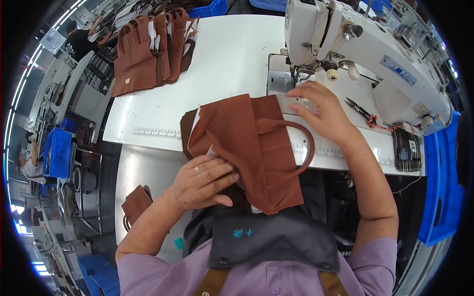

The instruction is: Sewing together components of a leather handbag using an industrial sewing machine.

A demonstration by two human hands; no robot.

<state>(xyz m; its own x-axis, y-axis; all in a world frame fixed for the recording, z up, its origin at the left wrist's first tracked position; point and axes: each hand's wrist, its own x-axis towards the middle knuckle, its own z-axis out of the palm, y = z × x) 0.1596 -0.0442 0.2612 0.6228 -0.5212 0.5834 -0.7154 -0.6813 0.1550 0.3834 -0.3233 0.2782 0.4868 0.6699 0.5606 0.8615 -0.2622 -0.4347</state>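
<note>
A reddish-brown bag panel with a strap handle (308, 143) lies aslant over the table's front edge, its lower corner hanging toward my lap. My left hand (205, 182) grips the bag (232, 128) at its left side, fingers against the folded edge where white lining shows; the thumb sticks out to the side. A darker brown piece shows beneath the bag's left edge. My right hand (321, 111) hovers past the bag's upper right, close to the sewing machine (311, 39), with thumb and fingers curved apart and nothing between them.
Thread snips (360, 109) with an orange cord lie right of my right hand. Several finished-looking brown bags (136, 66) stand at the table's far left. Another brown piece (137, 204) rests on the lower metal surface. A blue crate (442, 187) is at the right.
</note>
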